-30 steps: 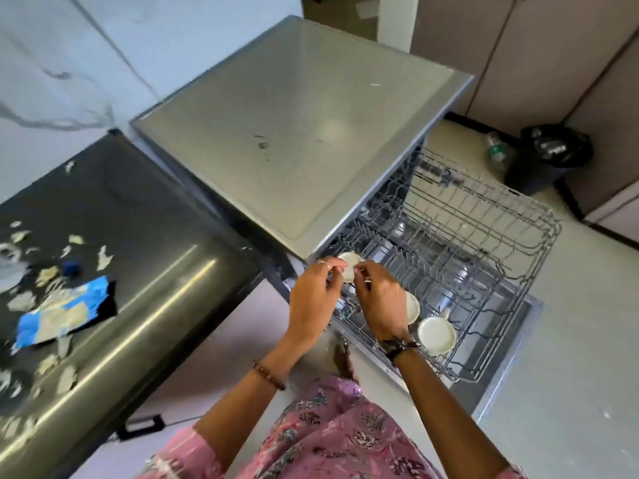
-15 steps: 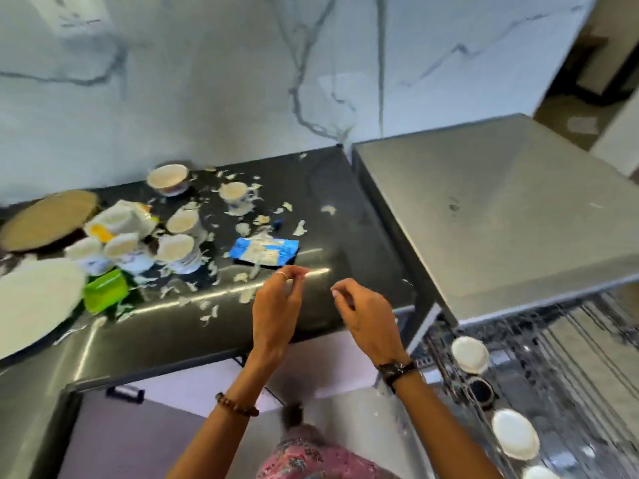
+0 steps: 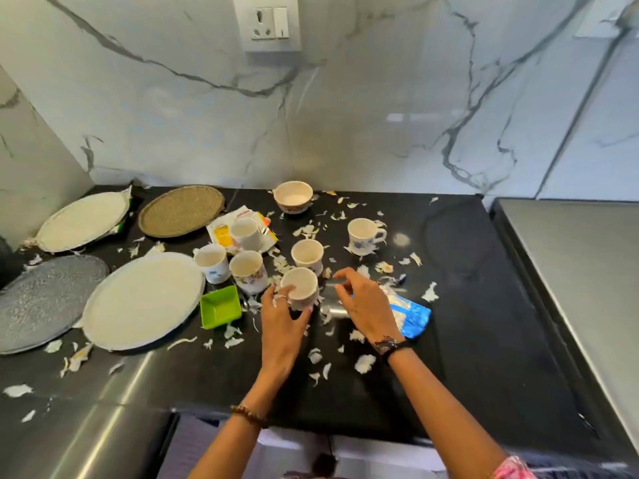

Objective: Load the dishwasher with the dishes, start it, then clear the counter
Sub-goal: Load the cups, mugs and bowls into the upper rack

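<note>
Several white floral cups stand on the black counter [image 3: 484, 305]. My left hand [image 3: 281, 323] wraps around the nearest cup [image 3: 300, 283], thumb and fingers on its sides. Beside it to the right hovers my right hand [image 3: 363, 305], fingers apart and curled, holding nothing, partly over a blue wrapper [image 3: 411, 316]. Just behind stands another cup [image 3: 307, 255], a handled cup [image 3: 363, 235] sits farther right, and a bowl [image 3: 293, 196] is near the wall. The dishwasher's steel top [image 3: 581, 264] shows at the right edge; its racks are out of view.
Two white plates [image 3: 145, 299] [image 3: 83, 221], a woven mat [image 3: 181, 210], a grey round mat [image 3: 41, 299] and a green square dish [image 3: 221, 305] lie at left. More cups [image 3: 211, 262] [image 3: 247, 267] [image 3: 243, 231] cluster mid-counter. Torn white scraps litter the surface.
The view swung from the dishwasher rack left to the counter. Both hands, which had placed a cup in the rack, moved over the counter; my left hand now grips a cup.
</note>
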